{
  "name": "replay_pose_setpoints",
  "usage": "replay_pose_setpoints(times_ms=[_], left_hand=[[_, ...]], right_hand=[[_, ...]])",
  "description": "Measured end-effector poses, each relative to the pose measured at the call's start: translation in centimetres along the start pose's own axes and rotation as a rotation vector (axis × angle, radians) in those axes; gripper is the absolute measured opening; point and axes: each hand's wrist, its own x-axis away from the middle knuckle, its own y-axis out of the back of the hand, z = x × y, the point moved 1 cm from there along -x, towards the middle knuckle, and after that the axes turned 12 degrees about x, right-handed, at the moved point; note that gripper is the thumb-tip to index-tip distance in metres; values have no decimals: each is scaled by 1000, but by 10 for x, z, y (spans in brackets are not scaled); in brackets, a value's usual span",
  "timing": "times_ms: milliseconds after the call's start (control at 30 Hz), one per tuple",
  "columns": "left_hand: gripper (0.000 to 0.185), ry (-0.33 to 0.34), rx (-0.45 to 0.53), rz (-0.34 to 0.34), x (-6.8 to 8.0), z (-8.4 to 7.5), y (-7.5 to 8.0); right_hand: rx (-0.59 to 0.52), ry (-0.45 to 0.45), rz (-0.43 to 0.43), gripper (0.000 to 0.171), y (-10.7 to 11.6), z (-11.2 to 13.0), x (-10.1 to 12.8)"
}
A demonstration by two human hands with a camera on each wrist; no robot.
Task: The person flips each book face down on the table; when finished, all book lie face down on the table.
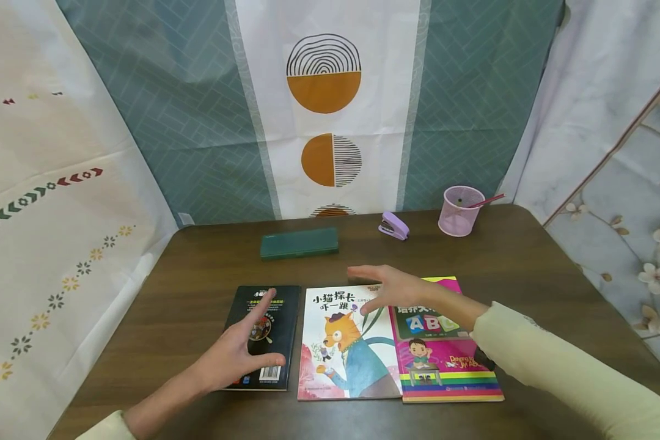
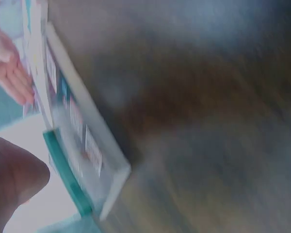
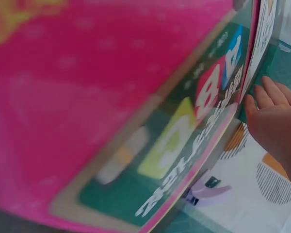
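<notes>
head view — dark wooden table, patterned curtains

Left hand rests on the black book; right hand seemingly hovers over the cat book.

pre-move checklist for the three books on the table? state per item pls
1. Left hand free of any load: ok, fingers straight over the black book.
2. Right hand free: ok, flat above the cat book and pink ABC book.
3. Books flat in a row: ok.
4. Cat and ABC books apart: not ok, edges overlap.
5. Green case, stapler, pen cup away from the books: ok.
6. Hands touching covers: cannot tell.
</notes>
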Motion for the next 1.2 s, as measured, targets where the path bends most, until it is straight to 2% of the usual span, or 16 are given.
replay_pose_setpoints(times_ms=[67,200,300,467,600,800,1067,1200], left_hand=[[115,20,-11,7,-1,-1,-10],[121,104,-27,12,-3,-5,-29],[123,126,-63,11,-3,-8,-40],[127,80,-222,23,1,-10,-54],[133,95,-345,66,4,-11,-61],[134,120,-363,120,7,-10,-66],[130,4,-407,89,15,-4,-71],[127,1,-406,73,15,-3,-72]], right_hand=[[27,-5,-11,89,-1,-2,6],[66,-21,-28,86,-1,-7,14],[83,-35,-38,83,-1,-12,18],[95,-45,-64,81,0,-21,25],[103,-79,-77,83,1,-26,33],[116,-110,-84,82,4,-32,40],[92,-90,-45,77,8,-33,44],[105,-90,-47,75,9,-33,43]])
